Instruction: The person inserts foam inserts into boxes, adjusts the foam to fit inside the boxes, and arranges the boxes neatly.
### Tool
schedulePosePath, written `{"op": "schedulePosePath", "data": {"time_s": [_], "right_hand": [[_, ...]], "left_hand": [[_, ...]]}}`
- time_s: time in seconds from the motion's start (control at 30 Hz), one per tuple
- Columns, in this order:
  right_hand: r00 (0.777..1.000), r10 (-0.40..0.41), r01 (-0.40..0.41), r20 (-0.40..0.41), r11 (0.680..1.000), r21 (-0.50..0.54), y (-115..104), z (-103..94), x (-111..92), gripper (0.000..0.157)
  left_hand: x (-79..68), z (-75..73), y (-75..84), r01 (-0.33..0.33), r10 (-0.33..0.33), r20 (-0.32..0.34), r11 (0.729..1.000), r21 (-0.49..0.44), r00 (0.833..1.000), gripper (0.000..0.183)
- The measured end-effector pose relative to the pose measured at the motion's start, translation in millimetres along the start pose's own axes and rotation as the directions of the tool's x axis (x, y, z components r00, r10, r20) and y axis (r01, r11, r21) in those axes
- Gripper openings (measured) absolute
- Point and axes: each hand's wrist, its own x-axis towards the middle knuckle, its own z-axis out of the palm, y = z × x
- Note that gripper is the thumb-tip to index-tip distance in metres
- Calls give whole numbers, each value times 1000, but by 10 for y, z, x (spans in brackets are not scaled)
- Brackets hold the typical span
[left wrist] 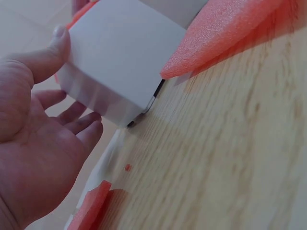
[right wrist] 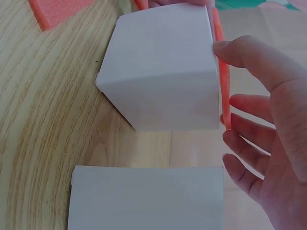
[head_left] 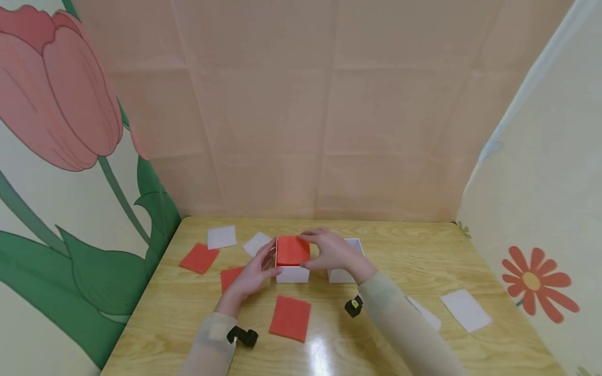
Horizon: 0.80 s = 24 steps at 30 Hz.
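Note:
A red foam sheet lies over the mouth of a small white box. My left hand holds the box by its left side, thumb near the front corner and fingers along the side wall. Across the top comes my right hand, its thumb at the sheet's near edge and its fingers at the far part. In the right wrist view the red sheet sits level with the box's rim, between thumb and fingertips. What is inside this box is hidden under the sheet.
A second white box stands uncovered just right, partly behind my right hand. Red foam sheets lie in front and to the left. White sheets are at the back left, others at the right. Fabric walls surround the wooden table.

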Motion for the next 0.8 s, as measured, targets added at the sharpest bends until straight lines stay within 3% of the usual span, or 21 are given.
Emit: {"op": "schedulePosePath", "data": {"time_s": [0.33, 0.8], "right_hand": [[998, -40, 36, 53, 997, 70, 35, -22, 11, 71], [994, -31, 20, 102, 994, 112, 15, -20, 4, 76]], "left_hand": [[0, 4, 18, 11, -11, -7, 1000, -5, 1000, 89], [0, -1, 5, 4, -4, 0, 1000, -5, 1000, 89]]}}
